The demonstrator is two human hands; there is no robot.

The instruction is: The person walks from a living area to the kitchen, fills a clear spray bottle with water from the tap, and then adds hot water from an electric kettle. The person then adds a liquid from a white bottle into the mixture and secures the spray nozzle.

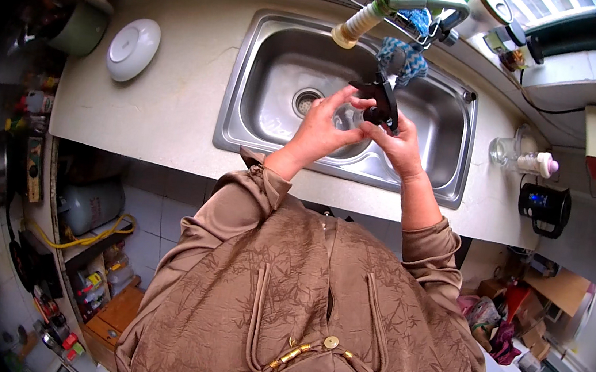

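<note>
Person at a steel sink (pixel 231 101), both bare hands up over the basins, brown sleeves pushed back on the forearms. L hand (pixel 319 128) is curled round a small clear vessel (pixel 348 117), fingers on the far side, thumb on the near side. R hand (pixel 399 150) has a narrow grip w/ thumb & fingers on a black part (pixel 389 107) right beside it; can't tell if the two pcs are joined. Vessel sits btwn the hands, above the sink, R of the drain (pixel 307 102) as seen.

Tap (pixel 436 9) w/ a pale ribbed nozzle (pixel 353 28) reaches over the far rim; blue-&-white cloth (pixel 413 61) hangs just beyond the black part. On the L of the counter (pixel 176 91): white plate (pixel 133 50), bottom up, near a green pot (pixel 80 29). On the R: clear glass jar (pixel 501 153), bottle w/ pink tip (pixel 538 164), black appliance w/ lit display (pixel 544 207)
</note>
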